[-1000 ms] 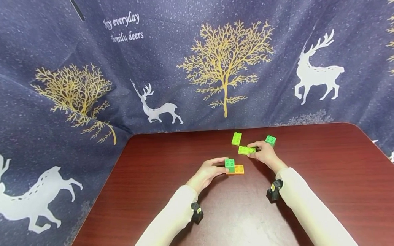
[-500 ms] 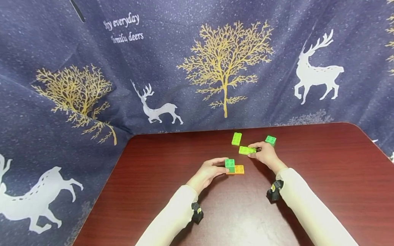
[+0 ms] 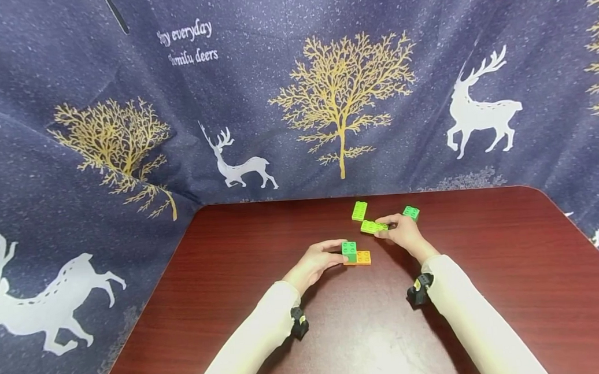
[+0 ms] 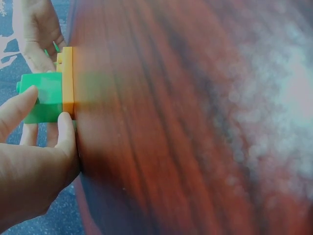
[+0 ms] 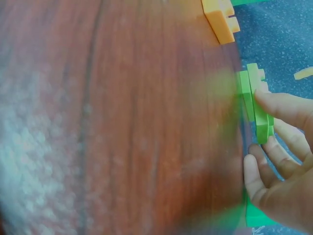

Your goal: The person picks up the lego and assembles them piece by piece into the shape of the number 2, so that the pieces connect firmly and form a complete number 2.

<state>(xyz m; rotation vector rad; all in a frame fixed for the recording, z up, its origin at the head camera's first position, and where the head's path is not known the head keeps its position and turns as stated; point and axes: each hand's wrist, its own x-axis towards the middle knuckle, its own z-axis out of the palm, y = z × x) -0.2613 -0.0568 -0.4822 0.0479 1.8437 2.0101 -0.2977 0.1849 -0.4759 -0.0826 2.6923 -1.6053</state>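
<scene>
Head view from above, facing forward and down across the tabletop to a deer-print cloth, left wrist view close on the left hand, right wrist view close on the right hand, both tipped sideways, sharing the orange brick.

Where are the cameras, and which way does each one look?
Head: on the head, facing forward and down; sees the table, deer cloth, both sleeves, left hand and right hand.
Left wrist: on that wrist, facing the left hand holding the green block.
Right wrist: on that wrist, facing the right hand pinching a lime block.
Both wrist views share the orange block and part of the right hand.
</scene>
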